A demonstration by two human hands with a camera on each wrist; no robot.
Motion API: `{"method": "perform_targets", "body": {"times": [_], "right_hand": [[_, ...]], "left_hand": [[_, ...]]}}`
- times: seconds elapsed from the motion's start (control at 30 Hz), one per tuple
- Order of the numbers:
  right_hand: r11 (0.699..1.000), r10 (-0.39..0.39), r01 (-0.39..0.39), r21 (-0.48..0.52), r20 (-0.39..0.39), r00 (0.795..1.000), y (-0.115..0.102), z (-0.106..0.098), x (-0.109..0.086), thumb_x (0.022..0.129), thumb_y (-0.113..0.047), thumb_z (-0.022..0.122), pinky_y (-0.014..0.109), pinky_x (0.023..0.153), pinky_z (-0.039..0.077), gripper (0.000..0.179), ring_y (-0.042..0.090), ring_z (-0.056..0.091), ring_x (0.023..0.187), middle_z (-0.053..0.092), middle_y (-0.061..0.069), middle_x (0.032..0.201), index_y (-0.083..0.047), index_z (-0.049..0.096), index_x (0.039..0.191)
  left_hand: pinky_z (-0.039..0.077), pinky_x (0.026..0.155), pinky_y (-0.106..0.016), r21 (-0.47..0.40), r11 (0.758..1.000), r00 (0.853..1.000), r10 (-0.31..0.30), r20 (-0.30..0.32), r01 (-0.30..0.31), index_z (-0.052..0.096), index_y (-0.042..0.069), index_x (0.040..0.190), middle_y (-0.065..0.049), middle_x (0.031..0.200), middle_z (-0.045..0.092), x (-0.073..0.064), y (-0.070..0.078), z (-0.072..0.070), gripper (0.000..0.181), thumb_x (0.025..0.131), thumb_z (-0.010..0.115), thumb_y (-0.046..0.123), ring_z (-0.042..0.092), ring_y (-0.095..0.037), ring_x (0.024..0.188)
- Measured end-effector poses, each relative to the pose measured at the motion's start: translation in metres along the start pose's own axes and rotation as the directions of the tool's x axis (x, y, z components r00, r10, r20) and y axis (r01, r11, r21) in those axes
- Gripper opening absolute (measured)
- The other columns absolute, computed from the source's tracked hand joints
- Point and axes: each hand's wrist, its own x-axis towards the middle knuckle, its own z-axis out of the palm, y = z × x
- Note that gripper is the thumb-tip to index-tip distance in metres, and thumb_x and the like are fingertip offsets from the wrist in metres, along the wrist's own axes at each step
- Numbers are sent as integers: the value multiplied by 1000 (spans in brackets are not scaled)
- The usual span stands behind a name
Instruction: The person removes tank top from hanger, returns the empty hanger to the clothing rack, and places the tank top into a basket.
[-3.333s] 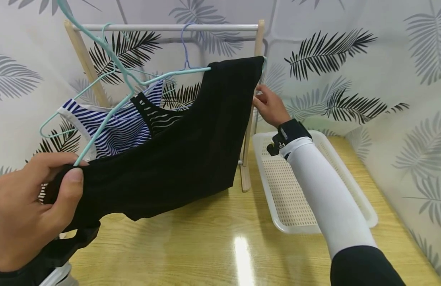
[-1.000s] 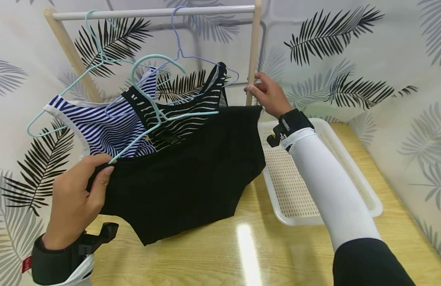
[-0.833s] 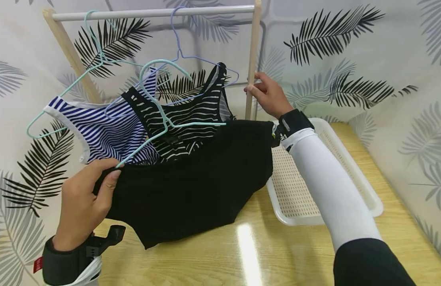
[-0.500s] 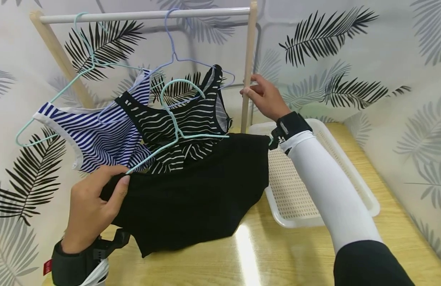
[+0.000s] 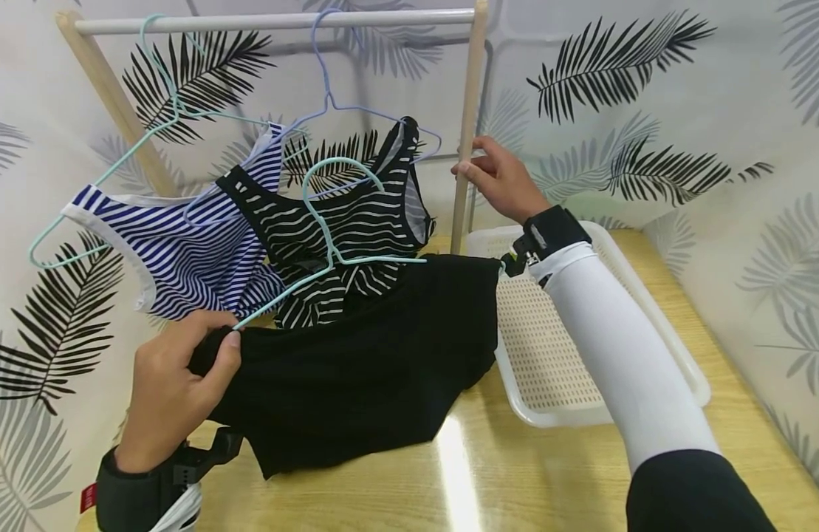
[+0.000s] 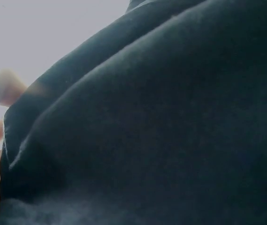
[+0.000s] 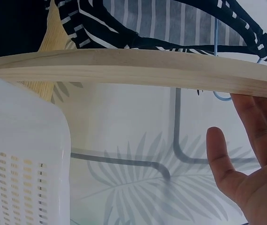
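My left hand (image 5: 176,384) pinches a black garment (image 5: 356,384) together with the lower left arm of a mint-green hanger (image 5: 329,251) inside it. In the left wrist view the dark cloth (image 6: 161,122) fills most of the frame, with fingers at the left edge. The hanger's hook stands up free in front of the rack, below its white bar (image 5: 269,24). My right hand (image 5: 502,181) holds the rack's right wooden post (image 5: 467,125) between thumb and fingers. In the right wrist view, fingers (image 7: 253,122) reach behind the post, and one digit stands apart.
From the bar hang a blue-and-white striped top (image 5: 190,244) on a mint hanger and a black-and-white striped top (image 5: 356,222) on a blue hanger (image 5: 328,103). A white perforated basket (image 5: 542,417) stands right of the rack on the wooden table (image 5: 356,502).
My left hand has moved right, bringing the garment and hanger lower and farther from the head camera, so the striped tops show more. My right hand stays by the post. The last half second shows little motion.
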Motion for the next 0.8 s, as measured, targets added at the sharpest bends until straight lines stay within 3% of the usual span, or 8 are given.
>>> {"method": "perform_targets", "body": {"times": [0.3,0.47,0.6,0.8], "right_hand": [[1000,-10,9,23,24,1000,-7,-2,2,102,-18,49,43,94,43,36,27,58,115,63,21,121,-3,44,134],[998,55,-55,-5,11,998,-6,-6,-2,101,-25,51,45,95,42,46,29,55,118,58,21,129,-8,37,142],[991,128,-128,-35,-14,992,-14,-10,-14,99,-34,52,48,102,37,64,32,49,126,48,20,139,-17,21,152],[991,134,-134,-9,3,991,-30,-15,-36,98,-42,51,49,103,35,68,33,48,127,46,19,140,-21,17,153]], "left_hand": [[40,60,-15,-18,1000,1000,-9,-30,9,66,2,94,-4,85,65,-8,-1,-5,16,82,58,8,49,-9,67],[41,68,-14,-52,999,999,-3,-46,1,67,4,93,-3,89,66,-14,0,-4,16,81,57,8,53,-8,72],[41,77,-12,-81,997,999,0,-48,-4,67,3,93,-4,92,67,-18,1,-4,16,81,57,7,56,-9,78],[41,66,-16,-67,998,998,-10,-58,6,67,4,93,-2,88,66,-25,0,-4,16,80,57,7,54,-8,71]]}}
